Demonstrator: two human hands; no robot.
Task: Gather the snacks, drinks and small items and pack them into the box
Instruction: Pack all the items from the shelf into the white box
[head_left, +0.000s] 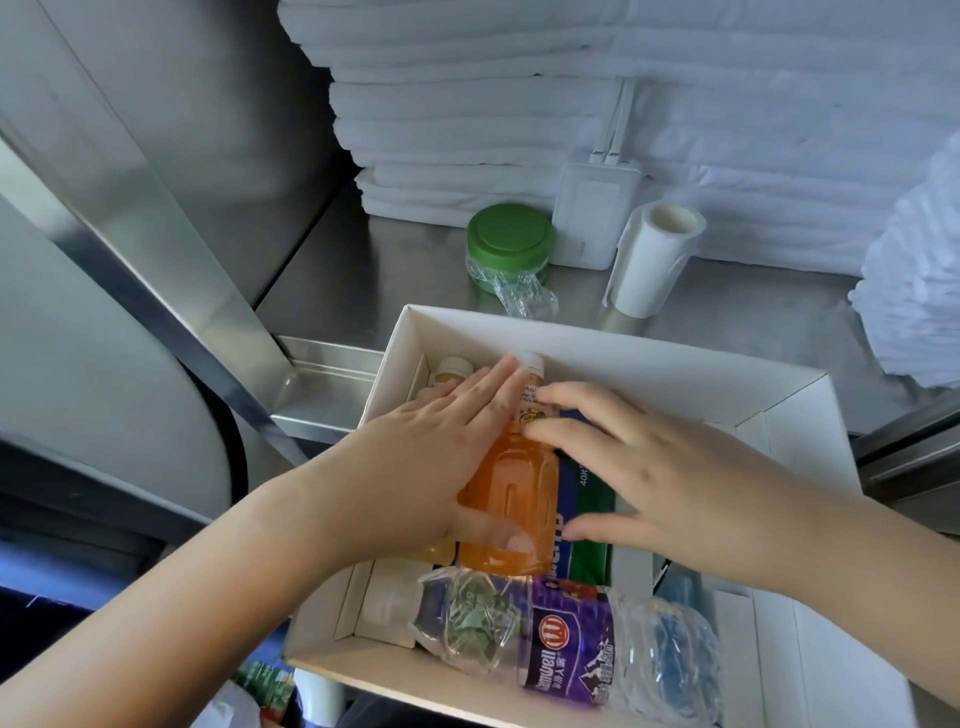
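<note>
Left grip (431, 452): fingers straight and pressed together, lying flat over the left side and neck of the orange bottle; the thumb reaches across the bottle's lower end.
Right grip (675, 483): fingers spread and slightly bent, two fingertips touching the orange bottle's label near the neck; the thumb hovers over the blue and green packet. It clasps nothing.
Water bottle (566, 639): clear, crumpled, with a purple label, lying crosswise at the near end of the box, just beside the orange bottle's base.
Orange bottle (509, 493): full of orange drink, white cap pointing away, lying lengthwise inside the box between the two hands.
Blue and green packet (587, 499): flat in the box, touching the orange bottle's right side.
Small bottle (452, 366): pale cap, at the far left corner of the box, mostly hidden under the left fingers.
Box (623, 358): white cardboard, open on top, resting on the steel surface.
Surface (363, 270): brushed steel.
Green-lidded jar (511, 239): behind the box, loose plastic film clinging to its base.
White roll (654, 260): upright, right of the jar.
White device (595, 213): leaning upright between jar and roll, two thin antennas on top.
Folded white linens (467, 104): stacked high at the back.
</note>
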